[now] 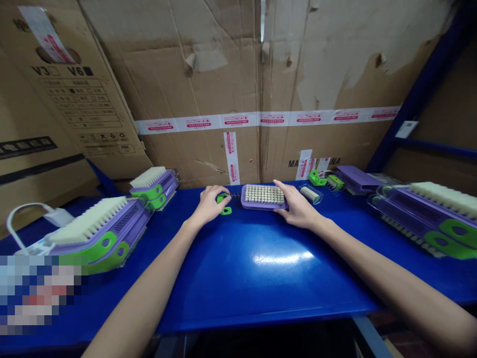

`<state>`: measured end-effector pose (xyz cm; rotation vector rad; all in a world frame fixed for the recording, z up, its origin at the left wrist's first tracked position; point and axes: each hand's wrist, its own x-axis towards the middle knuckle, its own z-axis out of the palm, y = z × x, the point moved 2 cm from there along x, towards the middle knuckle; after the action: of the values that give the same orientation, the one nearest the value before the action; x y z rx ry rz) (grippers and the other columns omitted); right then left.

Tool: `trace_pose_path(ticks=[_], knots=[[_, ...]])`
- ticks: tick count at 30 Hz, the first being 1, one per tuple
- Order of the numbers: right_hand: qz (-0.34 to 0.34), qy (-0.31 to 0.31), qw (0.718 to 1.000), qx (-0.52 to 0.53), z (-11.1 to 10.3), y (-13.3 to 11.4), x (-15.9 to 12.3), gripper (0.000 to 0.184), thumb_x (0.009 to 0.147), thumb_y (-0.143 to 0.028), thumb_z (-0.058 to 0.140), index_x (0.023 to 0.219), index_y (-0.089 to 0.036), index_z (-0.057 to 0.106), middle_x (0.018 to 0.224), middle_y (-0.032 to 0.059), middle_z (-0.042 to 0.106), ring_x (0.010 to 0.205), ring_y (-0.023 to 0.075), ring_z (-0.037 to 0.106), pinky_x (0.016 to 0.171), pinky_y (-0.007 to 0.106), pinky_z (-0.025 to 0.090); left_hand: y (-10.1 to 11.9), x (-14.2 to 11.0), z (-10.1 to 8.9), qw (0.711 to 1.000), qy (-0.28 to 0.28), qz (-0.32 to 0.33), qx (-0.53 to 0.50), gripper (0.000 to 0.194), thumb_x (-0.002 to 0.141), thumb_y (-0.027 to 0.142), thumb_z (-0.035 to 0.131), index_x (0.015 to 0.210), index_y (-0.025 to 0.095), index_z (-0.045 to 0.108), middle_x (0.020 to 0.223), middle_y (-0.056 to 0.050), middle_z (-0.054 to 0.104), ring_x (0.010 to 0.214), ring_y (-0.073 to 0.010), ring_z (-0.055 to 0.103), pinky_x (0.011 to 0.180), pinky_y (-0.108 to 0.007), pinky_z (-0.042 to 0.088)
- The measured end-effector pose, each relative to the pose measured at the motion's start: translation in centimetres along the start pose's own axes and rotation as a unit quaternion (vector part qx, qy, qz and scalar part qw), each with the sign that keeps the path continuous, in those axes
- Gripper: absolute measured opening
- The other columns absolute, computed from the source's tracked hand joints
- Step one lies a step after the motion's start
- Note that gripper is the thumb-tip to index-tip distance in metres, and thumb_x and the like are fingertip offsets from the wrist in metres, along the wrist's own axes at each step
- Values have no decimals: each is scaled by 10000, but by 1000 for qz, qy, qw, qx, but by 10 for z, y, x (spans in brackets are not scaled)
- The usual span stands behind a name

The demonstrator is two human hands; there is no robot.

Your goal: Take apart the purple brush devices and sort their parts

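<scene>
Near the middle of the blue table, my right hand grips the right end of a purple brush head, whose pale bristle tufts face up. My left hand is left of it, thumb and fingers curled around a small green plastic piece. Part of that piece is hidden by the fingers. Just below the fingertips a green tab with a hole shows against the table. A thin metal spring lies between the left fingertips and the brush head.
Purple-and-green brushes stand on the left, with more brushes on the right. Behind my right hand lie a clear case with a pale roll, green parts and a purple shell. Taped cardboard walls the back.
</scene>
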<state>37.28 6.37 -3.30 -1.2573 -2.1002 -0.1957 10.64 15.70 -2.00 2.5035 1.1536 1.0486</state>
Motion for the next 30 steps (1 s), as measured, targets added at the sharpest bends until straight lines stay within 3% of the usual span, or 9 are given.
trace_pose_path(ticks=[5,10,16,22,30], knots=[[18,13,1000,-8,-2,3,0,877,750,-216,642,1488,-205,168,1376,158,446,1251,323,435,1038,544,388,-12,2,-7,985,96,-59,-129,141,781,342,573,854,221,567,878,-39,672,921,-228,626,882,-393,442],[31,19,999,-12,-4,2,0,885,746,-221,641,1491,-217,163,1382,151,442,1251,334,431,1033,563,384,-24,7,-9,924,183,-107,-317,192,705,279,613,816,210,472,700,-14,656,765,-204,691,816,-357,502],[28,28,999,-17,-6,-6,2,865,754,-244,645,1484,-202,183,1392,154,441,1250,332,433,1031,541,389,-27,10,-17,862,254,-182,-399,202,713,277,582,811,219,415,606,29,638,653,-180,696,740,-343,532],[29,10,999,-11,-3,-18,3,888,757,-295,654,1487,-195,157,1399,163,445,1216,343,460,993,536,413,-23,9,-19,841,241,-199,-442,152,736,276,544,805,217,422,673,-10,689,767,-189,707,798,-366,524],[89,-25,996,6,11,-26,1,847,767,-359,652,1475,-186,219,1359,172,494,1150,347,517,958,534,435,-10,9,-13,826,213,-200,-482,176,701,290,590,768,205,451,662,-28,706,720,-196,705,802,-370,511]])
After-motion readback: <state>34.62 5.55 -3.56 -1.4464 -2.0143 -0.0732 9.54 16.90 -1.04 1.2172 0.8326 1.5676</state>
